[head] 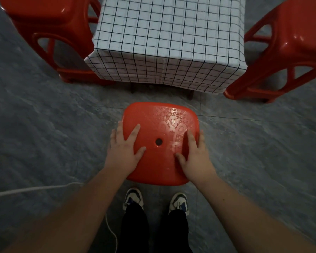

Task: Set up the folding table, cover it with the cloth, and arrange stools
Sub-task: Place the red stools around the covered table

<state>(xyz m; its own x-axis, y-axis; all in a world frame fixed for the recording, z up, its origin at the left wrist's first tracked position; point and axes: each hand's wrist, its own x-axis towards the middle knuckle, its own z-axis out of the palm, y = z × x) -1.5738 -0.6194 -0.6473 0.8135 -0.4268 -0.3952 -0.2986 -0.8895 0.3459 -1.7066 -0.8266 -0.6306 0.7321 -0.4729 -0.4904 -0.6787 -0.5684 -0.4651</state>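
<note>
A red plastic stool (153, 121) stands on the floor in front of me, its seat seen from above with a small hole in the middle. My left hand (124, 148) grips the seat's left edge, thumb and forefinger on top and the other fingers over the side. My right hand (195, 154) grips the right edge the same way. Just beyond the stool stands the folding table, covered by a white checked cloth (168, 33) that hangs down its near side. Only the tips of the table's legs show under the cloth.
Two more red stools flank the table, one at the left (44, 17) and one at the right (290, 42). A white cable (35, 189) runs across the grey floor at the lower left. My shoes (133, 198) are right behind the held stool.
</note>
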